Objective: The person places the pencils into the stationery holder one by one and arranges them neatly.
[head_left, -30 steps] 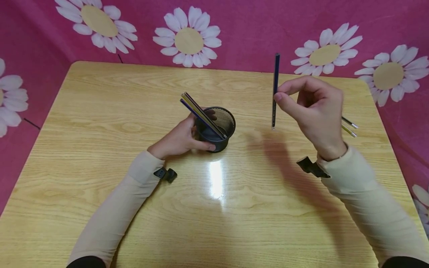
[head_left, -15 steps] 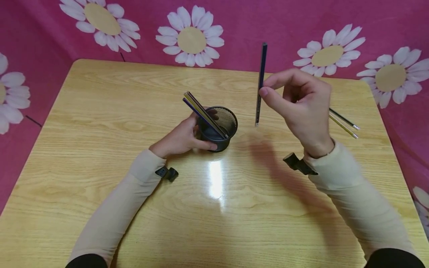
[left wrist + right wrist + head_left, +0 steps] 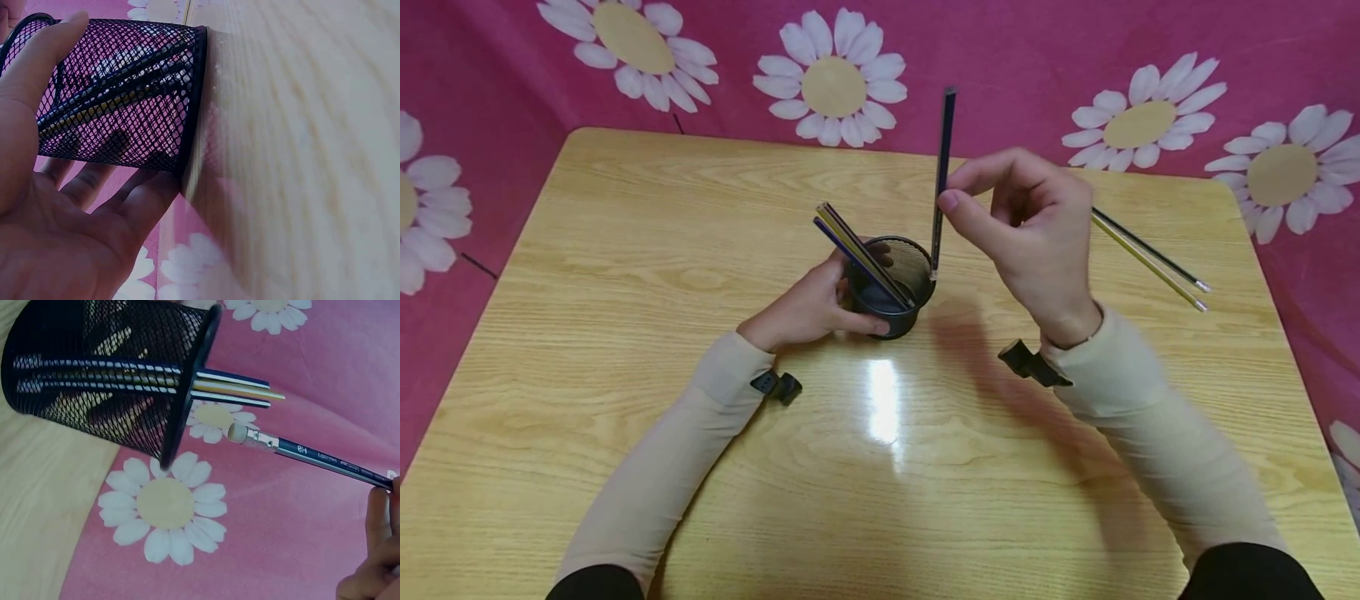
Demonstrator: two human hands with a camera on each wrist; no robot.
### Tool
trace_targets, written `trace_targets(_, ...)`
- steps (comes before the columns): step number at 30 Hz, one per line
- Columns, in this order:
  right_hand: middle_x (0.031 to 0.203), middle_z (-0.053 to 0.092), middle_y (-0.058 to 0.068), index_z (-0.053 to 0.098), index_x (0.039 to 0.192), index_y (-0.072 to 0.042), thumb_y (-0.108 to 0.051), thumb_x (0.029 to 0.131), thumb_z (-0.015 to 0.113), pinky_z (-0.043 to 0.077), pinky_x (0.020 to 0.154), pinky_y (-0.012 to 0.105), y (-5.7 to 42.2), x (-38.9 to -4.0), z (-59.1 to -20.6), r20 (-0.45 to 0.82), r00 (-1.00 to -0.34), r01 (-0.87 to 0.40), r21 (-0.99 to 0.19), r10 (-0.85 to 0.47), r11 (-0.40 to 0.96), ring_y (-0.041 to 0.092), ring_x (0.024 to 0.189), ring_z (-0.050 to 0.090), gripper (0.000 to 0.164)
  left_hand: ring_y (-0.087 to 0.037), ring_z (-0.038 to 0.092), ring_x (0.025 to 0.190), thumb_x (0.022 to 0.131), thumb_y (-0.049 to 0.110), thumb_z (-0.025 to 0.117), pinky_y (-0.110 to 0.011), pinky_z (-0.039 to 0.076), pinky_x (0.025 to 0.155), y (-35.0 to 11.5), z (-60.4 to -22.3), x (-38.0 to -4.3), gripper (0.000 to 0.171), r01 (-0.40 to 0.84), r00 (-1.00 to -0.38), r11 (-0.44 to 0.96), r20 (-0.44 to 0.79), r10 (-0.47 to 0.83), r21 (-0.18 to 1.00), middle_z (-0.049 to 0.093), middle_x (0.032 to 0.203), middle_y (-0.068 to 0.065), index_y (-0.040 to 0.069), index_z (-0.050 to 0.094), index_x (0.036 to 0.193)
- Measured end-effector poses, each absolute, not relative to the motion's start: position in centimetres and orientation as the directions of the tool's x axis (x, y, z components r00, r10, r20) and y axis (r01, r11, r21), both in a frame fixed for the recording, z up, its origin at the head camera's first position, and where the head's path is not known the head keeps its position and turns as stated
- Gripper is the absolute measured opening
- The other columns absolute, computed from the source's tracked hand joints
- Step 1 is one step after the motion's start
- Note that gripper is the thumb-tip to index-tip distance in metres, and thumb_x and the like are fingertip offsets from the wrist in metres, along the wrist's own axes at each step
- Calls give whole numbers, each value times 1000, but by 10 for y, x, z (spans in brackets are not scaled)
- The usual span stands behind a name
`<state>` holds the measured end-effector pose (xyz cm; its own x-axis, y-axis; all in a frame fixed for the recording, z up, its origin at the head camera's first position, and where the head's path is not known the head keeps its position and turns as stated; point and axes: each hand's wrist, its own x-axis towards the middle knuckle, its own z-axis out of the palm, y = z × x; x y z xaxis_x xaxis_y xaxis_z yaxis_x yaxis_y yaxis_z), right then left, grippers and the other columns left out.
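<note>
A black mesh pencil cup (image 3: 891,321) stands on the table, and my left hand (image 3: 805,308) grips it round its left side. Several pencils (image 3: 850,242) lean to the left inside it; the left wrist view shows them through the mesh (image 3: 119,94). My right hand (image 3: 1030,225) pinches a dark blue pencil (image 3: 944,150) between thumb and forefinger. That pencil is near upright, eraser end down. In the right wrist view its white eraser (image 3: 237,432) is apart from the cup's rim (image 3: 190,387), just outside the opening.
Two more pencils, one dark (image 3: 1150,248) and one yellow (image 3: 1157,271), lie on the wooden table (image 3: 700,208) at the right, partly behind my right hand. A pink flowered cloth (image 3: 970,50) hangs behind the table. Each wrist wears a small black camera (image 3: 778,387).
My right hand has moved left with the dark blue pencil, from well right of the cup to its right rim. More of the two lying pencils shows. The left hand keeps its grip.
</note>
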<state>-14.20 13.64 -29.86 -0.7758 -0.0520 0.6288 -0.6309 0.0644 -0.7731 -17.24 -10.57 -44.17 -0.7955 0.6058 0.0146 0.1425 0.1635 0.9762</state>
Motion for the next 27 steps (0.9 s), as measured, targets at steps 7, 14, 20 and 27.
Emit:
trace_targets(7, 87, 77, 1, 77, 98, 10, -6, 93, 81, 22, 45, 24, 130, -143, -314, 599, -791, -609, -789, -121, 78, 9, 50, 34, 17, -22, 52, 143, 82, 13, 100, -39, 34, 125, -104, -433, -167, 104, 158, -789, 139, 40, 612, 978, 59, 154, -11, 12, 38, 166)
trace_targets(14, 89, 75, 14, 76, 99, 10, -11, 95, 81, 24, 44, 25, 123, -142, -333, 548, -820, -565, -821, -165, 84, 12, 51, 34, 22, -23, 50, 146, 83, 19, 100, -40, 34, 125, -106, -436, -169, 105, 154, -789, 138, 38, 613, 978, 55, 157, -10, 14, 37, 166)
trace_targets(20, 90, 76, 15, 77, 100, 8, -8, 95, 81, 23, 45, 26, 118, -141, -346, 515, -836, -537, -838, -189, 92, 13, 51, 35, 17, -23, 50, 145, 85, 5, 96, -42, 35, 125, -103, -424, -163, 97, 138, -795, 133, 29, 606, 981, 55, 157, -10, 10, 38, 163)
trace_targets(27, 88, 77, 5, 79, 99, 4, -6, 94, 81, 25, 45, 25, 115, -139, -357, 504, -837, -533, -839, -214, 111, 14, 51, 36, 11, -22, 50, 145, 87, -1, 92, -39, 36, 124, -102, -420, -161, 93, 102, -793, 119, 9, 609, 988, 56, 155, -10, 9, 39, 162)
